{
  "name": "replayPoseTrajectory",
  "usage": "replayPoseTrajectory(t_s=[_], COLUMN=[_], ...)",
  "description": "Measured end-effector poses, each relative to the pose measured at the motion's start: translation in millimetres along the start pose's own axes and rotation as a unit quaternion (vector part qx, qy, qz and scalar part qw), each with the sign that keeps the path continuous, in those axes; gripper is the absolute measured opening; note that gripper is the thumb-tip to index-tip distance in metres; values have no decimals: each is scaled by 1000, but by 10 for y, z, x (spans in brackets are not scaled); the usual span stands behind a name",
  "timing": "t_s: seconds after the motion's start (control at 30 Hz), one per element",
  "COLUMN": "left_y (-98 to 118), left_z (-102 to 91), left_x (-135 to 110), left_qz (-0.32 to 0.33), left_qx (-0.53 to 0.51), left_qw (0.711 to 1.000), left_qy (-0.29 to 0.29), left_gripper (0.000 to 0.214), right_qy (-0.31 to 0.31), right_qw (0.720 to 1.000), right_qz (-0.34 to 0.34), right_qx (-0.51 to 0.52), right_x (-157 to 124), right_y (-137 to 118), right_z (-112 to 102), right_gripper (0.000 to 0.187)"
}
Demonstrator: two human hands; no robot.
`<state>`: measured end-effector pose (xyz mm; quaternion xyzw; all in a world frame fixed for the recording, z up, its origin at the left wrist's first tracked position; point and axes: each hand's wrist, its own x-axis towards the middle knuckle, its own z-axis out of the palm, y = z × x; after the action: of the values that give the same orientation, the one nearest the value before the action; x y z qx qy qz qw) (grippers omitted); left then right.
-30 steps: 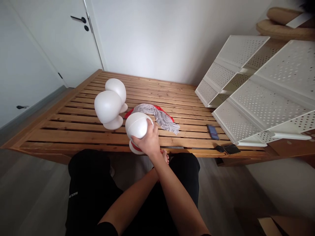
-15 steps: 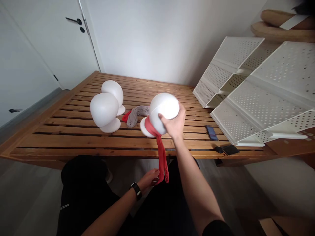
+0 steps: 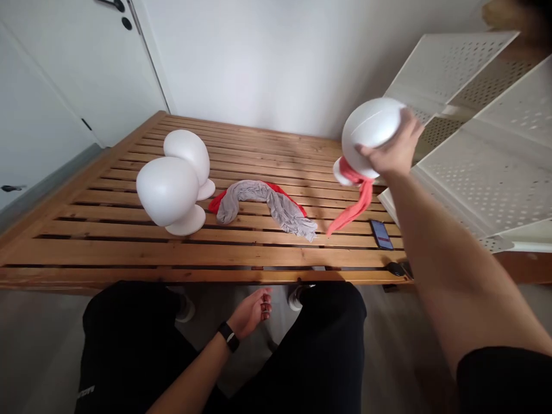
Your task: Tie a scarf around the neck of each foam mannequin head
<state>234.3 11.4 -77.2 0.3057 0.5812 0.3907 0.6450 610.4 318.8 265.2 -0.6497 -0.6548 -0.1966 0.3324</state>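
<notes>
Head view: the right hand (image 3: 390,152) is gripping a white foam head (image 3: 371,133) from its right side and holding it in the air at the far right, above the slatted wooden table (image 3: 129,253). A red stocking (image 3: 356,204) is hanging from the head's neck, trailing free down toward the slats. The left hand (image 3: 250,310) is hanging empty near the lap, fingers loosely curled. A grey stocking (image 3: 269,201) is lying mid-table beside two standing foam heads (image 3: 172,187). A phone (image 3: 381,233) is resting near the right edge.
</notes>
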Motion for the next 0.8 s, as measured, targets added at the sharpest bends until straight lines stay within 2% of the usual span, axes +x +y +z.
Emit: replayPoseTrajectory(t_s=[0.07,0.13,0.2,0.27,0.3,0.33,0.4,0.43,0.47,0.63,0.8], left_y=[-81,-134,-167,-195,-212,-230,-269,-285,-294,-251,-201], left_z=[-44,-61,-58,-41,-30,-18,4,15,24,44,33], left_x=[109,186,225,231,226,221,220,230,245,345,326], left_qz=[-16,-42,-94,-173,-204,-222,-220,-210,-203,-208,-243], left_qx=[34,53,17,-68,-106,-131,-138,-131,-125,-125,-174], left_qw=[999,998,993,975,967,964,965,964,965,966,950], left_qy=[13,20,66,120,110,70,-48,-94,-113,-93,-91], left_gripper=[46,48,47,45,45,45,46,47,47,50,54], right_qy=[-29,-56,-74,-75,-71,-69,-68,-72,-77,-111,-103], right_qw=[999,997,996,995,993,991,985,983,980,971,969], right_qz=[-32,-21,16,67,93,118,155,168,180,207,216], right_qx=[-29,-43,-41,-22,-10,0,17,26,35,46,63], right_x=[98,100,37,-43,-76,-99,-118,-115,-110,-123,-209], right_y=[238,438,591,708,758,803,882,915,941,966,983], right_z=[97,285,533,799,928,1050,1266,1357,1439,1698,1771], right_gripper=[106,105,105,106,107,107,104,103,102,100,104])
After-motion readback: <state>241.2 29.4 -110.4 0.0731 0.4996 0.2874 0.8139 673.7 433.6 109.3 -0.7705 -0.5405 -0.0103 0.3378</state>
